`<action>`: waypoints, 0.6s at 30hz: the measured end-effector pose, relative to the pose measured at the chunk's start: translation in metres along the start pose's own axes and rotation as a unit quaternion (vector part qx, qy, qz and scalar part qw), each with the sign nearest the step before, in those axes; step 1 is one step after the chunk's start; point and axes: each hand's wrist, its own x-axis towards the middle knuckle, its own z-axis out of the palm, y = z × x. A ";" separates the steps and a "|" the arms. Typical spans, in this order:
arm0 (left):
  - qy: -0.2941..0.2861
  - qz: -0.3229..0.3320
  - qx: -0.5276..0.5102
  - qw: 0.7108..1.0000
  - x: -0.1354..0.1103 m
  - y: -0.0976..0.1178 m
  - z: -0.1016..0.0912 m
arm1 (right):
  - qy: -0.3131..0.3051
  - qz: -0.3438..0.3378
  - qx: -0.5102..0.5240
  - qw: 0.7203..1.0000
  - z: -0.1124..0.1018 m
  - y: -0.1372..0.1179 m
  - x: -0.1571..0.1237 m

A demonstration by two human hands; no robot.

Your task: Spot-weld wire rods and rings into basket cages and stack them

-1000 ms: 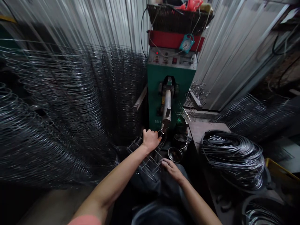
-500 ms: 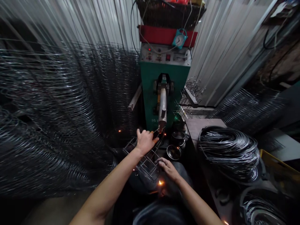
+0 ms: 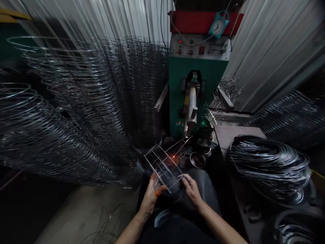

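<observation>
A small wire grid frame (image 3: pixel 164 162) is held tilted over my lap, its far end reaching up to the welding head (image 3: pixel 191 118) of a green machine (image 3: pixel 196 79). My left hand (image 3: pixel 152 192) grips the near left edge of the frame. My right hand (image 3: pixel 191 188) pinches the near right corner. A small orange spark glows inside the frame near its far end.
Tall stacks of wire rings and mesh (image 3: pixel 76 112) fill the left side. Coils of wire (image 3: pixel 269 166) lie on a table at the right. Small metal bowls (image 3: pixel 197 159) sit below the machine. A clock (image 3: pixel 217 25) hangs on the red top. Corrugated metal walls stand behind.
My left hand has come back from the machine head to the near edge of the frame. The frame has been drawn toward me and tilted. The view has shifted left.
</observation>
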 end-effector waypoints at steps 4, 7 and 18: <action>0.013 -0.079 -0.049 0.996 -0.011 0.014 0.005 | -0.046 -0.030 -0.010 0.998 0.013 -0.005 -0.030; 0.016 -0.073 -0.096 0.993 -0.020 0.017 -0.009 | -0.117 -0.072 -0.035 0.990 0.010 -0.005 -0.033; 0.417 0.047 -0.343 0.841 -0.050 0.008 -0.165 | -0.065 0.123 -0.156 0.978 0.000 0.015 -0.007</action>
